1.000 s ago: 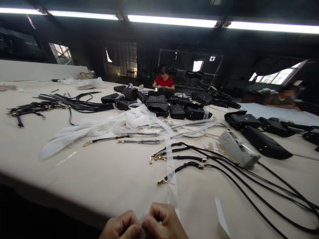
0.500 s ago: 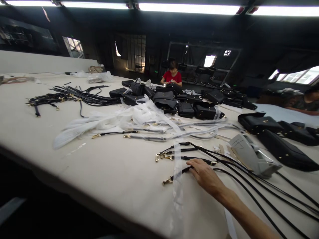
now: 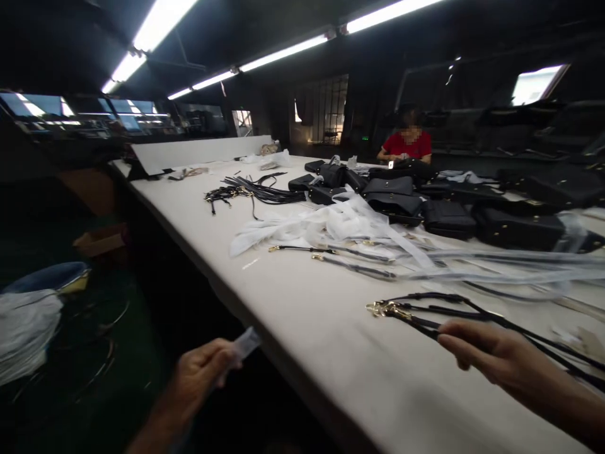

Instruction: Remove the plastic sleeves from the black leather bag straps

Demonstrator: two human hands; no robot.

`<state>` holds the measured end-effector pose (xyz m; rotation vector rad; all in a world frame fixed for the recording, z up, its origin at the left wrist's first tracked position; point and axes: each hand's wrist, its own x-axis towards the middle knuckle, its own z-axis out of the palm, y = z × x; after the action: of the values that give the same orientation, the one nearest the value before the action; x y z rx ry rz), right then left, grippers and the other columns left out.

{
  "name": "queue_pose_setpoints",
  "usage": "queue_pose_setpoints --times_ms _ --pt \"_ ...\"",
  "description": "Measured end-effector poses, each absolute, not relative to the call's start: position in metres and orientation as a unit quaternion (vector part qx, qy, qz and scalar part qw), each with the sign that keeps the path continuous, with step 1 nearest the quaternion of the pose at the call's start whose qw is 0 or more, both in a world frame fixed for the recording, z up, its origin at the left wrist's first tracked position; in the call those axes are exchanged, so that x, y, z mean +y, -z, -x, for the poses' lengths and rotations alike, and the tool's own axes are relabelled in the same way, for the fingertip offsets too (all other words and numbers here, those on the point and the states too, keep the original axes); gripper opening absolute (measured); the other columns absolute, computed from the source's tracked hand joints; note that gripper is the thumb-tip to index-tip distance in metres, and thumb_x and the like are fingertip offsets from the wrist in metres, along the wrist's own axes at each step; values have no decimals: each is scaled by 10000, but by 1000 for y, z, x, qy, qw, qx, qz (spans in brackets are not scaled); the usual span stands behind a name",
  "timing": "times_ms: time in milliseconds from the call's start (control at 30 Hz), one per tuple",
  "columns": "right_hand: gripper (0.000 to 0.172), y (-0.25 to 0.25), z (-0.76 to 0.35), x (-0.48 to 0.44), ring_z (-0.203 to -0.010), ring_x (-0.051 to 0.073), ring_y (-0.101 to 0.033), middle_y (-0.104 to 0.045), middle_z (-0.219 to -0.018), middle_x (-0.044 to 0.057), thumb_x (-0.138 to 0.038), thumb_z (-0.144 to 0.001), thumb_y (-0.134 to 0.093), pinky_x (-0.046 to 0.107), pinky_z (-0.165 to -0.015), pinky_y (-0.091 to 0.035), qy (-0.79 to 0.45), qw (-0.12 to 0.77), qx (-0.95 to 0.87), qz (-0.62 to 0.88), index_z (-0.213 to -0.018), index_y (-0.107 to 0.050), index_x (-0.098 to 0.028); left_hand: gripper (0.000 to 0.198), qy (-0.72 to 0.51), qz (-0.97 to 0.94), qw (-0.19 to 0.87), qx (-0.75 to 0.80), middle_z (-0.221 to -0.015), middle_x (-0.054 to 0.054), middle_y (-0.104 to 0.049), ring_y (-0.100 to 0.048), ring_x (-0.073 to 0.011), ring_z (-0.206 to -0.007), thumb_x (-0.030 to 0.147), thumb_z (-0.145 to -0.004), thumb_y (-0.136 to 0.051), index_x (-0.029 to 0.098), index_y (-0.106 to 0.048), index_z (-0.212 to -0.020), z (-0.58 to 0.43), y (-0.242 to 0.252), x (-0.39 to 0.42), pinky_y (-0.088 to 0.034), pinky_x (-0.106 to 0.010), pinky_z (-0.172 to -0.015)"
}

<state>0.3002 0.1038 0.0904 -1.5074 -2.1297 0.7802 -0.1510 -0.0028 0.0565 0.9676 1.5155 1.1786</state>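
Observation:
My left hand (image 3: pixel 205 372), beyond the table's near edge, is closed on the end of a translucent plastic sleeve (image 3: pixel 246 343). At right, my right hand (image 3: pixel 501 356) is over several thin black straps; one strap (image 3: pixel 424 324) runs to its fingertips, which seem to pinch it. The straps' gold clasps (image 3: pixel 385 309) lie bunched together on the table, left of that hand. Motion smears both hands somewhat, and the wrist and forearm at right cover part of the straps.
The pale table (image 3: pixel 302 328) carries black bags (image 3: pixel 392 195), white plastic sleeves (image 3: pixel 331 224), sleeved straps (image 3: pixel 359 268) and a strap bundle (image 3: pixel 265 191). Across it sits a person in a red top (image 3: pixel 406 146). A blue-lined tub (image 3: pixel 50 277) and a carton (image 3: pixel 101 243) stand on the floor.
The view has swung left. My left hand has come into view with the plastic sleeve, which earlier lay across the straps. The nearest strap's clasp has been brought in against the others.

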Motion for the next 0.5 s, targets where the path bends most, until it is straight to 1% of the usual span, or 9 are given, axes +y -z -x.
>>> queue_pose_setpoints --times_ms 33,100,167,233,267,400,500 --pt "355 -103 -297 98 -475 137 -493 -607 -574 25 -551 -861 -607 219 -419 -369 -305 216 -754 540 -785 -724 -225 460 -479 -424 483 598 -590 -7 -633 -476 -112 -534 597 -685 -791 140 -741 -670 139 -46 6 -360 -215 -546" --pt "386 -128 -291 84 -440 123 -437 -590 -560 35 -594 -821 -636 213 -376 -318 -369 214 -719 548 -796 -738 -223 540 -469 -471 523 534 -585 -29 -624 -449 -117 -527 667 -704 -733 129 -745 -656 110 -25 23 -324 -230 -544" --pt "420 -148 -286 72 -436 117 -418 -585 -559 42 -629 -782 -662 210 -373 -299 -425 212 -674 566 -829 -743 -220 581 -456 -476 583 475 -555 -23 -574 -398 -111 -505 695 -729 -687 121 -736 -655 80 -7 36 -274 -238 -516" --pt "434 -161 -280 62 -431 106 -397 -584 -553 41 -639 -758 -683 204 -373 -272 -458 211 -642 578 -863 -746 -223 605 -443 -463 634 433 -514 -4 -506 -319 -97 -482 712 -723 -677 116 -715 -623 59 6 41 -204 -246 -494" --pt "433 -165 -278 58 -424 99 -380 -586 -549 39 -637 -755 -688 201 -370 -256 -468 208 -634 579 -876 -748 -226 610 -439 -454 654 416 -506 -2 -492 -302 -96 -485 717 -718 -679 116 -705 -614 53 10 42 -189 -251 -498" --pt "397 -175 -269 43 -400 82 -327 -611 -556 39 -614 -783 -673 211 -357 -206 -505 195 -630 557 -894 -756 -242 632 -439 -428 693 379 -502 -28 -530 -358 -121 -526 743 -688 -684 116 -691 -609 43 20 37 -226 -266 -554" --pt "327 -181 -261 34 -395 90 -340 -627 -544 32 -566 -801 -683 221 -342 -195 -490 210 -645 548 -907 -759 -266 641 -443 -413 703 373 -483 -25 -521 -339 -114 -499 757 -683 -673 122 -678 -596 38 24 32 -199 -271 -542"
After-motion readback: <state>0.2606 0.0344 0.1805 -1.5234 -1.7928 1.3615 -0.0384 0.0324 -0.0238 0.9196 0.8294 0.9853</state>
